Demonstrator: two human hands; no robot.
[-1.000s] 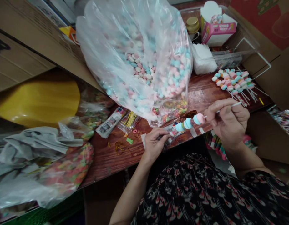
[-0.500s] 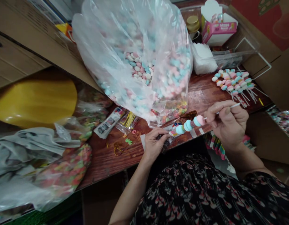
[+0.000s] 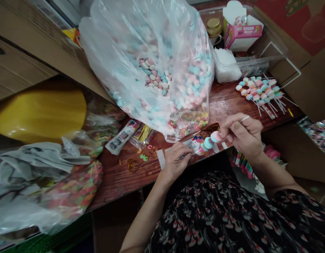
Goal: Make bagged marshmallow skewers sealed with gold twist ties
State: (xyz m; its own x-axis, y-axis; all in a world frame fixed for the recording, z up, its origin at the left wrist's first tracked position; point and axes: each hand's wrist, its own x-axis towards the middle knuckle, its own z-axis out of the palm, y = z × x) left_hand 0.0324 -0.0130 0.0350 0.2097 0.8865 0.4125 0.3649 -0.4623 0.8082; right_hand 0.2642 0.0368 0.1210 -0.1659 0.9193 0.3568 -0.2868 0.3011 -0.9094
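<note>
1. My right hand [image 3: 243, 134] holds the skewer [image 3: 209, 141]: thumb and fingers are pinched together on its stick [image 3: 245, 118], with the white end poking out beyond my grip.
2. The skewer lies to the left of those fingers, over the near side of the table [image 3: 122, 188]. Pink and pale-blue sweets are threaded along it.
3. Its long axis runs from my right fingertips down and leftward toward my left hand [image 3: 176, 157], slanting a little, roughly along the table's near edge.
4. So my right hand is the nearer one, touching it; the sweet end points at my left fingertips and sits just beside them, apart as far as I can see.
5. My left thumb and fingers are bent in close, leaving a narrow gap at most. I can't tell what, if anything, they pinch.
6. A clear printed wrapper [image 3: 196, 140] lies between that hand and the sweets, by the skewer's far end. Whether the end is inside it or only in front of it, I can't tell.
7. Beyond lies the big bag [image 3: 120, 45]; past my right hand, the other skewers [image 3: 260, 90] lie bunched.
</note>
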